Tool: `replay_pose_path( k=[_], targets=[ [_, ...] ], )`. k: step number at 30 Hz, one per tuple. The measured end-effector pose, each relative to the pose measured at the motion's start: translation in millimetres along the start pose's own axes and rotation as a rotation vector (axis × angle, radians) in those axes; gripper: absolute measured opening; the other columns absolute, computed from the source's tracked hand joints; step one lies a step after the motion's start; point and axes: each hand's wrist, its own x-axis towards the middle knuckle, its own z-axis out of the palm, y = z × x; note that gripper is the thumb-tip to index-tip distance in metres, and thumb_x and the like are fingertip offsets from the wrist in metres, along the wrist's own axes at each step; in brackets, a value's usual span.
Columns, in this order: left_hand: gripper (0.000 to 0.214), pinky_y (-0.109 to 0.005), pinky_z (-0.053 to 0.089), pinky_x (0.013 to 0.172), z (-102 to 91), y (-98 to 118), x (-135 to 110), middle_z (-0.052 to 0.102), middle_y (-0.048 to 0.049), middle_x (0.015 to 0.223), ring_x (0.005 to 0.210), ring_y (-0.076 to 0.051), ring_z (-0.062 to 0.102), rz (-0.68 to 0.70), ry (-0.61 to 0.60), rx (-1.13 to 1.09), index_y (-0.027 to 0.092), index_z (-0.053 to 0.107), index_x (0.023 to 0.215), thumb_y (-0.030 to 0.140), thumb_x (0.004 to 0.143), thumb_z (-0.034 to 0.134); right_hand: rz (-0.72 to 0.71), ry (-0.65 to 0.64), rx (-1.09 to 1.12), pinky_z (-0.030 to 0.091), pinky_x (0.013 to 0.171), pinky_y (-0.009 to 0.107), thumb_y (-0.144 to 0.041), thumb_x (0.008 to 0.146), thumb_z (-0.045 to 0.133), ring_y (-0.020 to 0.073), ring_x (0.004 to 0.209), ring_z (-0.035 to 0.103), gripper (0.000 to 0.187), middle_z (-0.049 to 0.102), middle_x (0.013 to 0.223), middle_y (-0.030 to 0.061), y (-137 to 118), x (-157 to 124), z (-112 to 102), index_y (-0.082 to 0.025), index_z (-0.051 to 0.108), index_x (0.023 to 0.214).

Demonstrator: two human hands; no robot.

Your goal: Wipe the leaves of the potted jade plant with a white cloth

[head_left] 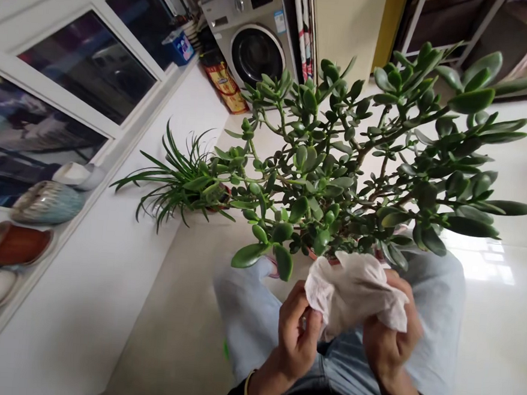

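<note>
My left hand and my right hand both pinch a crumpled white wet wipe between them, holding it just below the lowest leaves. A large jade plant with thick, glossy green leaves spreads out directly ahead, and its lowest leaves nearly touch the wipe. The plant's pot is almost hidden behind the foliage and the wipe, with only a reddish rim showing. A gold bangle circles my left wrist. Light blue jeans cover my knees beneath my hands.
A spider plant stands left of the jade plant. Several ceramic pots line a white windowsill by the glass windows. A front-loading washing machine stands at the back, beside a blue-and-white packet. The floor is glossy white tile.
</note>
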Motion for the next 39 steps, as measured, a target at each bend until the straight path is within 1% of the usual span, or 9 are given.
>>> replay_pose_path(
  k=[3,6,8,11,16,22,27,33,39],
  targets=[
    [0.027,-0.025,0.055,0.069,3.0,-8.9,-15.1,0.068,-0.0055,0.082,0.073,-0.017,0.064,-0.185,-0.002,-0.137,0.022,0.072,0.085,0.038,0.099,0.056,-0.036,-0.062,0.109,0.050,0.072,0.031,-0.028,0.103,0.051,0.0180,0.080,0.063,0.023,0.069,0.091,0.0034,-0.9,-12.1,-7.0,-0.026,0.071,0.115],
    [0.023,-0.025,0.054,0.077,8.2,-22.5,-32.3,0.069,-0.0043,0.079,0.077,-0.017,0.065,-0.461,0.033,-0.361,0.019,0.072,0.079,0.039,0.091,0.066,-0.032,-0.064,0.155,0.047,0.067,0.029,-0.032,0.101,0.054,0.0174,0.077,0.059,0.021,0.066,0.086,0.0032,0.3,-26.3,-16.8,-0.025,0.072,0.111],
    [0.023,-0.024,0.051,0.069,12.4,-29.7,-39.5,0.064,-0.0016,0.067,0.069,-0.015,0.061,-0.635,0.110,-0.525,0.018,0.070,0.072,0.038,0.082,0.071,0.015,-0.052,0.157,0.047,0.065,0.029,-0.036,0.099,0.058,0.0177,0.077,0.058,0.020,0.065,0.084,0.0027,3.5,-40.5,-25.1,-0.025,0.072,0.107],
    [0.025,-0.023,0.045,0.058,17.3,-32.9,-38.8,0.058,0.0014,0.058,0.057,-0.012,0.052,-0.848,0.200,-0.654,0.017,0.066,0.063,0.038,0.069,0.077,0.221,-0.016,0.137,0.046,0.064,0.028,-0.038,0.097,0.062,0.0172,0.076,0.058,0.017,0.066,0.087,0.0022,12.4,-67.3,-38.2,-0.026,0.071,0.104],
    [0.031,-0.030,0.055,0.074,22.4,-31.1,-24.8,0.069,-0.0004,0.069,0.072,-0.019,0.067,-1.010,0.084,-0.713,0.017,0.072,0.075,0.034,0.056,0.090,0.587,0.178,0.037,0.047,0.069,0.029,-0.045,0.090,0.070,0.0178,0.078,0.059,0.026,0.066,0.092,0.0006,33.5,-100.6,-51.9,-0.025,0.066,0.106],
    [0.057,-0.032,0.059,0.085,37.6,-47.2,-18.8,0.078,-0.0045,0.095,0.090,-0.022,0.073,-0.971,0.194,-0.784,0.021,0.073,0.104,0.052,0.060,0.092,0.833,0.172,0.009,0.045,0.071,0.025,-0.042,0.077,0.079,0.0145,0.078,0.055,0.036,0.066,0.091,-0.0005,48.2,-88.3,-46.0,-0.022,0.066,0.105],
    [0.043,-0.029,0.058,0.087,46.5,-53.7,-5.5,0.077,-0.0052,0.095,0.092,-0.020,0.072,-0.791,0.106,-0.576,0.020,0.071,0.098,0.057,0.078,0.078,0.880,0.202,0.142,0.046,0.069,0.023,-0.041,0.076,0.080,0.0125,0.077,0.054,0.038,0.067,0.092,-0.0016,59.6,-60.9,-31.4,-0.023,0.069,0.107],
    [0.035,-0.033,0.051,0.110,47.2,-54.4,5.4,0.076,-0.0076,0.123,0.124,-0.023,0.067,-0.645,0.001,-0.332,0.022,0.073,0.116,0.038,0.088,0.060,0.935,0.243,0.407,0.050,0.078,0.024,-0.051,0.083,0.078,0.0139,0.089,0.064,0.040,0.072,0.100,0.0006,76.1,-44.0,-14.0,-0.025,0.071,0.113],
    [0.040,-0.033,0.054,0.102,41.6,-34.3,20.1,0.076,-0.0069,0.115,0.114,-0.023,0.068,-0.499,-0.273,-0.301,0.021,0.070,0.119,0.014,0.083,0.056,0.899,0.227,0.414,0.054,0.089,0.031,-0.049,0.084,0.075,0.0178,0.098,0.068,0.040,0.076,0.105,0.0019,71.8,-46.4,-6.4,-0.025,0.072,0.115]
  ],
)
